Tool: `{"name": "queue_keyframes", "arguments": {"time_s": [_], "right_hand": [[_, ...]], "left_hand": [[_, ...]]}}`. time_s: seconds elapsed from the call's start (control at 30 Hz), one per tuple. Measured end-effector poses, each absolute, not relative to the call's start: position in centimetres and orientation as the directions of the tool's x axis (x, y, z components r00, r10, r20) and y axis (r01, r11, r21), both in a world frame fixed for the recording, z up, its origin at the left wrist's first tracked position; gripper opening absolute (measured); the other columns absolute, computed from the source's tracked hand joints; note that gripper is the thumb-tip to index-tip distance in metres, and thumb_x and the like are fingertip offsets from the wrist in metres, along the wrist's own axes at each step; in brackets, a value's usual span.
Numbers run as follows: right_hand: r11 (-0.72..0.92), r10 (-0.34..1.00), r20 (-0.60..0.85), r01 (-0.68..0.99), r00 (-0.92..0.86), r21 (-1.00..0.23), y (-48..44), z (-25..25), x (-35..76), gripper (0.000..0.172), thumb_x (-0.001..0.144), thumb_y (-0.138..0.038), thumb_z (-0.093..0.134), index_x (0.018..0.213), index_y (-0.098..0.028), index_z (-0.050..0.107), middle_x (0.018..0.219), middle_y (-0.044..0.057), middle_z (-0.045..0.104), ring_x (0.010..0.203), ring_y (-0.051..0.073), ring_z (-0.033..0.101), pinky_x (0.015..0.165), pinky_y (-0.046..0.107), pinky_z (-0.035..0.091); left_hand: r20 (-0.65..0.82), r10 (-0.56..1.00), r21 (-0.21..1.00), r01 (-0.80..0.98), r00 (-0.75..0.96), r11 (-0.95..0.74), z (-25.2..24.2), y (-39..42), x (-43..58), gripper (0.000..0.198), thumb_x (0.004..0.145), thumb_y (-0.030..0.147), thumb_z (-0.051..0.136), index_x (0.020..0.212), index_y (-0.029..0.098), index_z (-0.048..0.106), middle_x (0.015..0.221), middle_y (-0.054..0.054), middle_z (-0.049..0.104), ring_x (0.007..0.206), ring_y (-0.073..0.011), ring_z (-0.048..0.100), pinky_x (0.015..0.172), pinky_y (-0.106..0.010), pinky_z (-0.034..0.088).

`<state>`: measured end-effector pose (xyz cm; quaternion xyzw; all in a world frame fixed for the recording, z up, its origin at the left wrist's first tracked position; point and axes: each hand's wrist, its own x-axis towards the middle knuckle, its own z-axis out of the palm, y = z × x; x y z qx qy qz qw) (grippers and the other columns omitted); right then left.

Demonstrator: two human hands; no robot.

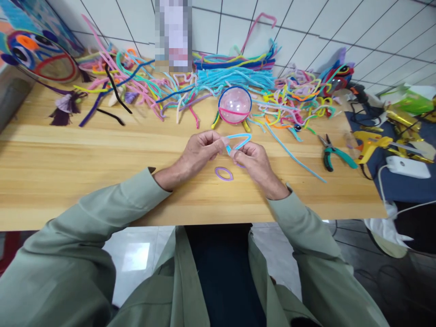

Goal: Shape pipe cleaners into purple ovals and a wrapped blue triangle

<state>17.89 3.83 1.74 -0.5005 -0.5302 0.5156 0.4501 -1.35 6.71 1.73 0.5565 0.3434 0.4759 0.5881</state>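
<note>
A light blue pipe cleaner (240,136), bent into a pointed loop, is held between my two hands above the wooden table. My left hand (206,147) pinches it at the left side with thumb and forefinger. The lower right part is gripped by my right hand (251,160), its fingers closed. A bit of purple shows beneath the right fingers; what it belongs to is partly hidden. On the table just below the hands lies a purple pipe cleaner loop (224,173), shaped like a leaf. Beyond the hands stands a clear ball (235,105) trimmed with blue and pink pipe cleaners.
Heaps of coloured pipe cleaners (235,79) line the wall side. Pliers (334,154) with teal handles, a yellow glue gun (369,144) and a white power strip (408,167) lie at right. One blue pipe cleaner (294,156) stretches toward the pliers. A decorated round piece (44,56) stands far left.
</note>
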Motion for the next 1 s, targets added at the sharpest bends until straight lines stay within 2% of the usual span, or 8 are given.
{"name": "queue_keyframes", "arguments": {"time_s": [0.17, 0.3, 0.4, 0.53, 0.63, 0.73, 0.87, 1.0], "right_hand": [[-0.001, 0.989, -0.006, 0.033, -0.148, -0.999, 3.6, 1.9, 17.8, 0.04, 0.082, -0.057, 0.089, 0.076, -0.023, 0.067, 0.069, -0.004, 0.062, 0.065, 0.012, 0.051, 0.063, 0.028, 0.043], [0.03, 0.993, 0.022, 0.068, -0.115, -0.997, 3.8, 1.9, 17.9, 0.049, 0.083, -0.061, 0.09, 0.069, -0.023, 0.063, 0.065, -0.004, 0.06, 0.06, 0.011, 0.047, 0.06, 0.029, 0.04], [0.039, 0.993, 0.028, 0.096, -0.112, -0.995, 3.9, 2.0, 18.2, 0.049, 0.083, -0.061, 0.089, 0.068, -0.023, 0.062, 0.063, -0.003, 0.06, 0.06, 0.012, 0.048, 0.058, 0.029, 0.038], [0.024, 0.992, 0.013, 0.088, -0.122, -0.996, 3.9, 2.3, 18.4, 0.048, 0.082, -0.06, 0.09, 0.068, -0.022, 0.063, 0.064, -0.002, 0.061, 0.061, 0.012, 0.05, 0.059, 0.029, 0.04], [-0.002, 0.992, -0.009, 0.064, -0.124, -0.998, 4.0, 2.4, 18.7, 0.047, 0.084, -0.064, 0.088, 0.075, -0.022, 0.07, 0.071, -0.001, 0.065, 0.066, 0.013, 0.056, 0.061, 0.029, 0.045], [0.025, 0.998, 0.026, -0.013, -0.052, -1.0, 4.4, 2.3, 19.1, 0.051, 0.086, -0.073, 0.083, 0.084, -0.023, 0.073, 0.077, 0.0, 0.069, 0.071, 0.014, 0.062, 0.062, 0.028, 0.05], [0.088, 0.996, 0.088, -0.012, 0.028, -0.996, 4.9, 2.0, 19.5, 0.054, 0.087, -0.077, 0.081, 0.081, -0.024, 0.072, 0.073, -0.001, 0.066, 0.067, 0.013, 0.06, 0.061, 0.026, 0.05], [0.078, 0.996, 0.079, 0.005, 0.03, -0.997, 4.9, 1.9, 19.4, 0.056, 0.086, -0.078, 0.08, 0.081, -0.024, 0.071, 0.072, -0.002, 0.064, 0.065, 0.013, 0.059, 0.057, 0.026, 0.048]], "left_hand": [[0.158, 0.959, 0.967, -0.235, 0.236, -0.101, 1.3, 6.4, -1.3, 0.054, 0.082, 0.065, 0.095, 0.068, 0.019, 0.069, 0.063, 0.001, 0.062, 0.056, -0.0095, 0.047, 0.055, -0.026, 0.037], [0.102, 0.964, 0.956, -0.291, 0.246, -0.027, 1.4, 5.9, -1.1, 0.051, 0.082, 0.061, 0.096, 0.069, 0.019, 0.069, 0.065, 0.001, 0.064, 0.057, -0.0088, 0.05, 0.057, -0.025, 0.04], [0.068, 0.956, 0.951, -0.308, 0.286, 0.025, 1.5, 5.9, -1.0, 0.052, 0.079, 0.063, 0.098, 0.071, 0.019, 0.07, 0.066, 0.001, 0.065, 0.057, -0.0087, 0.052, 0.057, -0.024, 0.041], [0.062, 0.942, 0.965, -0.261, 0.329, 0.027, 1.1, 6.1, -1.0, 0.053, 0.074, 0.066, 0.099, 0.076, 0.02, 0.073, 0.062, 0.003, 0.062, 0.055, -0.0091, 0.05, 0.055, -0.024, 0.04], [0.071, 0.944, 0.975, -0.221, 0.321, 0.001, 0.8, 6.1, -1.0, 0.05, 0.079, 0.063, 0.097, 0.073, 0.02, 0.072, 0.061, 0.003, 0.06, 0.054, -0.0092, 0.048, 0.056, -0.025, 0.04], [0.051, 0.946, 0.979, -0.202, 0.321, 0.015, 0.7, 5.9, -1.0, 0.044, 0.083, 0.055, 0.094, 0.072, 0.02, 0.071, 0.061, 0.002, 0.061, 0.055, -0.0088, 0.049, 0.056, -0.024, 0.04], [0.011, 0.938, 0.984, -0.17, 0.347, 0.052, 0.8, 5.6, -0.9, 0.037, 0.081, 0.047, 0.094, 0.072, 0.019, 0.071, 0.062, 0.002, 0.062, 0.055, -0.0089, 0.051, 0.056, -0.023, 0.04], [0.01, 0.936, 0.988, -0.147, 0.352, 0.044, 0.9, 5.5, -0.8, 0.041, 0.08, 0.049, 0.094, 0.069, 0.019, 0.069, 0.062, 0.001, 0.062, 0.055, -0.0092, 0.05, 0.056, -0.024, 0.041]]}}
